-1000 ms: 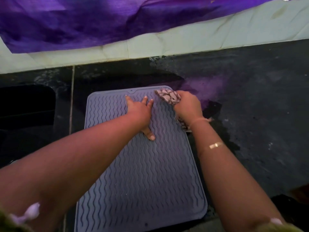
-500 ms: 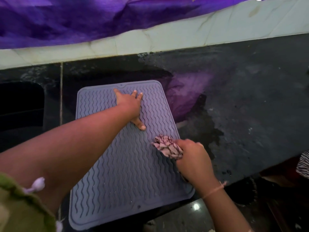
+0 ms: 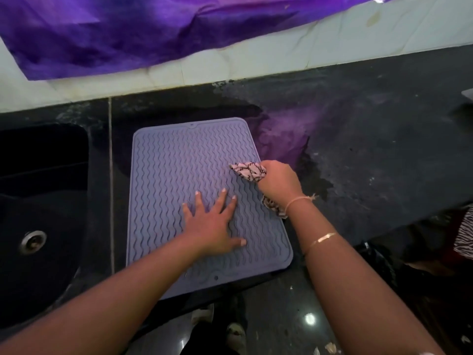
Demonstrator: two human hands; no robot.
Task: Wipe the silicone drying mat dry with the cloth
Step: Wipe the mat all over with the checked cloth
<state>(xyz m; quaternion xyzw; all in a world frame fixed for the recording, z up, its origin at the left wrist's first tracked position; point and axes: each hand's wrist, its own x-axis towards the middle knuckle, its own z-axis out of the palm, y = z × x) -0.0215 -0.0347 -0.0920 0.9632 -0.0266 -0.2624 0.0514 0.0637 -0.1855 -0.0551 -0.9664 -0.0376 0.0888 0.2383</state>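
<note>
The grey-lilac silicone drying mat [image 3: 174, 170], ribbed with wavy lines, lies flat on a dark stone countertop [image 3: 384, 149], its near edge at the counter's front lip. On the mat's right edge, about halfway along, the right hand [image 3: 279, 183] is fisted around a bunched pink-and-dark patterned cloth [image 3: 249, 171]. One end of the cloth pokes out toward the mat's middle and touches the ribs, and another tail shows under the wrist at the mat's right border. The left hand [image 3: 212, 226] lies palm down on the near right part of the mat, fingers straight and spread, holding nothing. A thin string band [image 3: 299, 199] and a gold bracelet [image 3: 322, 238] circle the right forearm. Left of the mat sits a black sink [image 3: 51, 175] with a metal drain [image 3: 33, 241]. Beyond the mat's far edge, purple fabric [image 3: 128, 34] hangs over a pale tiled wall [image 3: 332, 47].
</note>
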